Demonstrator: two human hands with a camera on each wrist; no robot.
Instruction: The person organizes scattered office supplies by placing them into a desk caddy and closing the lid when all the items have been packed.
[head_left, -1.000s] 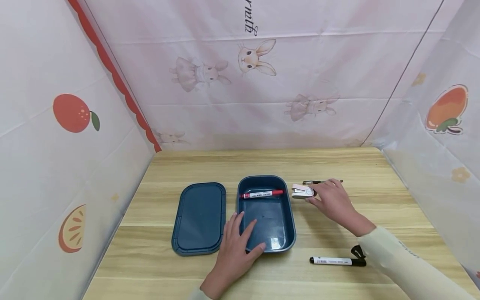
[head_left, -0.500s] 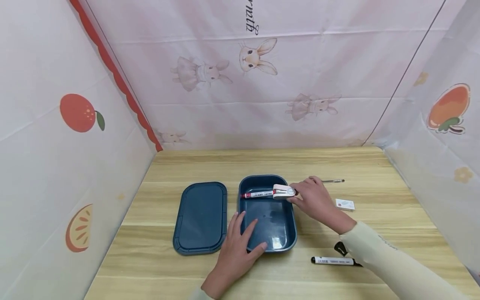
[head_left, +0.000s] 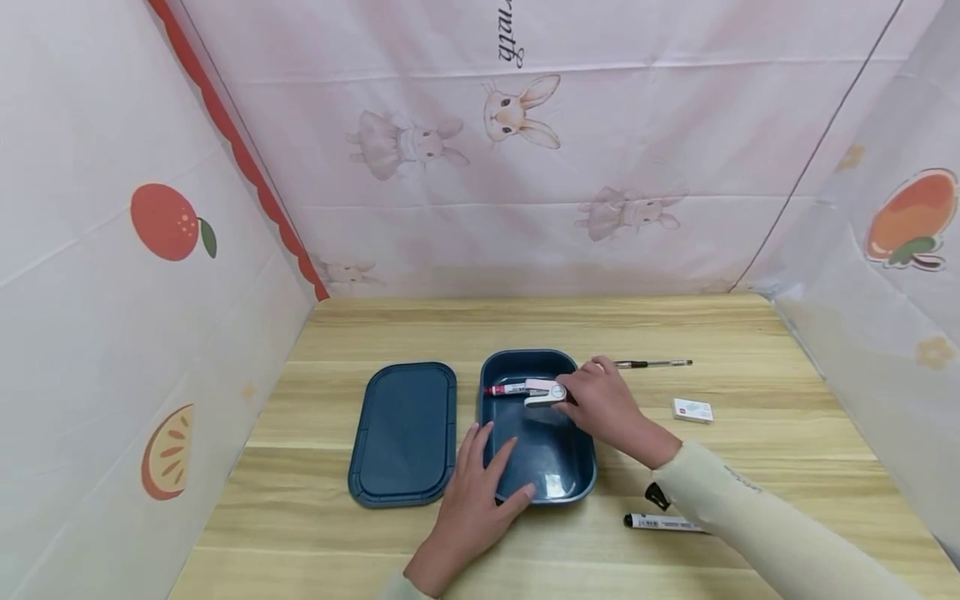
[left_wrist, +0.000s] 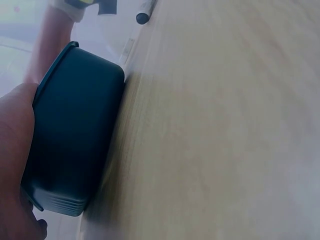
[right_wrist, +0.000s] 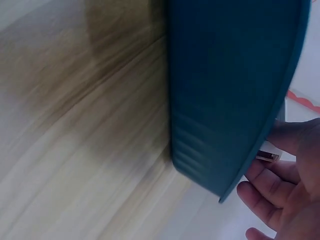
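My right hand (head_left: 606,404) pinches a small pink-and-white stapler (head_left: 542,392) over the far right part of a dark blue open box (head_left: 587,467). In the right wrist view, the stapler (right_wrist: 268,154) shows between thumb and fingers just past the rim. A red marker (head_left: 504,389) lies across the far end inside the box, its right end hidden behind the stapler. My left hand (head_left: 474,500) rests on the box's near left corner, fingers spread over the rim; the left wrist view shows it along the box's (left_wrist: 75,125) edge.
A matching blue lid (head_left: 405,433) lies flat left of the box. To the right are a black pen (head_left: 652,363), a small white box (head_left: 692,410) and a black-and-white marker (head_left: 660,522), partly covered by the right sleeve. A black clip-like piece (head_left: 657,497) sits by that sleeve.
My right hand has carried the stapler left from the table to above the box, uncovering the pen and the small white box. The left hand stays at the box's corner.
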